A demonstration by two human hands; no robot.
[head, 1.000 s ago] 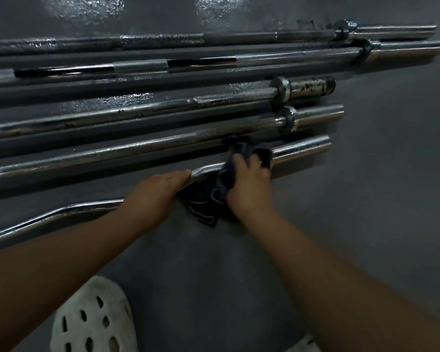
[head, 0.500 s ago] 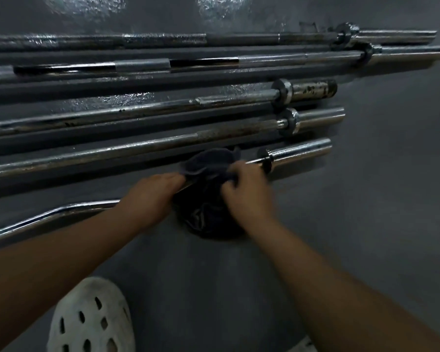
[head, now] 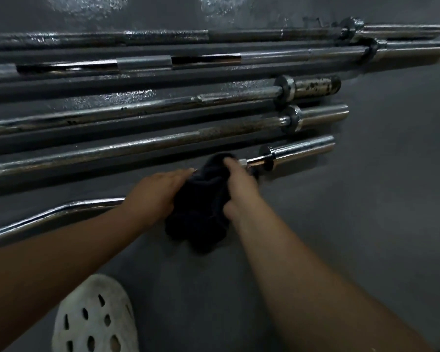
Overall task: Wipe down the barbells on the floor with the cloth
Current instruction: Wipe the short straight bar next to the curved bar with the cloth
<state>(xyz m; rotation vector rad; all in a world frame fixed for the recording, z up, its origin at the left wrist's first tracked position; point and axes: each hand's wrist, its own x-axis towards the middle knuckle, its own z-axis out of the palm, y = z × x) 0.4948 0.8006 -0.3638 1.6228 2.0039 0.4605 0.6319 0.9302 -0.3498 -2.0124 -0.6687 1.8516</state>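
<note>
Fingers (head: pixel 230 165) of my right hand (head: pixel 239 189) are curled over the cloth (head: pixel 201 217), bunching it round the shaft of the curl bar (head: pixel 94 203). That hand is smeared with blur, so I cannot pick out each finger. My left hand (head: pixel 155 196) lies palm down on the same shaft just beside the cloth, its fingers (head: pixel 183 174) close together, fairly straight and touching the cloth's edge. Whether my thumb hooks under the bar I cannot tell. Between them the hands and cloth hide a stretch of the shaft. Only a short bright piece shows between the cloth and the dark collar (head: pixel 266 158), with the chrome sleeve (head: pixel 305 149) beyond it. I count five barbells (head: pixel 137 145) lying side by side on the grey floor (head: pixel 366 224): four straight ones farther from me and the curl bar nearest. All five run off the left edge, and the second from the top also runs off the right edge. The dark bands between them are hard to read and look like shadow. There is one cloth, dark, almost black, thick and crumpled, draped over the bar and sagging onto the floor below my hands. One white clog (head: pixel 94 318) with oval holes shows near the bottom, cut off by the lower edge. Both my forearms are cut off by the edges too.
</note>
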